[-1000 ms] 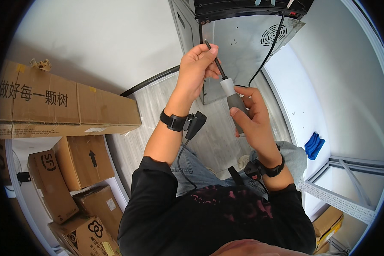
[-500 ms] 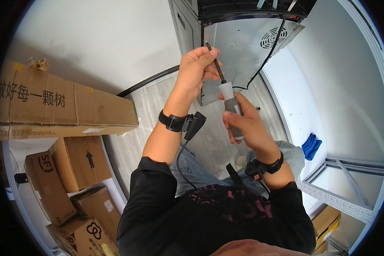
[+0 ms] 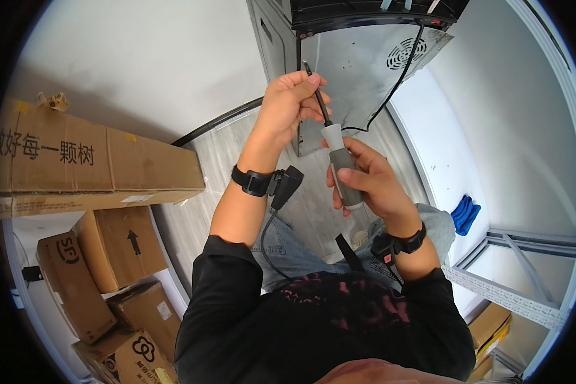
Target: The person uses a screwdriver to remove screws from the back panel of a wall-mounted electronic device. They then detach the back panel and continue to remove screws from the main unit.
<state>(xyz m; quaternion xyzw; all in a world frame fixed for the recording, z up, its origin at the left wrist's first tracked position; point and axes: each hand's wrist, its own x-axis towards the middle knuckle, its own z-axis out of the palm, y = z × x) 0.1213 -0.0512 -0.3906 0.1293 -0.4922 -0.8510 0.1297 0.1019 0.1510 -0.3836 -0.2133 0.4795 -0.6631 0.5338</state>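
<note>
A screwdriver (image 3: 345, 171) with a thick grey handle and a dark shaft is held in front of me, its tip pointing up and slightly left. My left hand (image 3: 289, 105) pinches the shaft near the tip between thumb and fingers. Around the handle closes my right hand (image 3: 372, 182), thumb laid along its side. Just beyond both hands stands a metal cabinet (image 3: 355, 70), with a vent grille and a black cable (image 3: 400, 83) hanging down its panel. A black strapped device sits on each wrist.
Long cardboard boxes (image 3: 134, 157) rest at the left, with more cartons (image 3: 125, 246) below them. At the right lie a blue cloth (image 3: 466, 215) and a metal shelf frame (image 3: 512, 275). A wall (image 3: 153, 57) rises at the far left.
The right hand's grip on the handle has shifted slightly, and the handle looks turned. Both hands and the screwdriver sit a little further left in the picture, as does the background.
</note>
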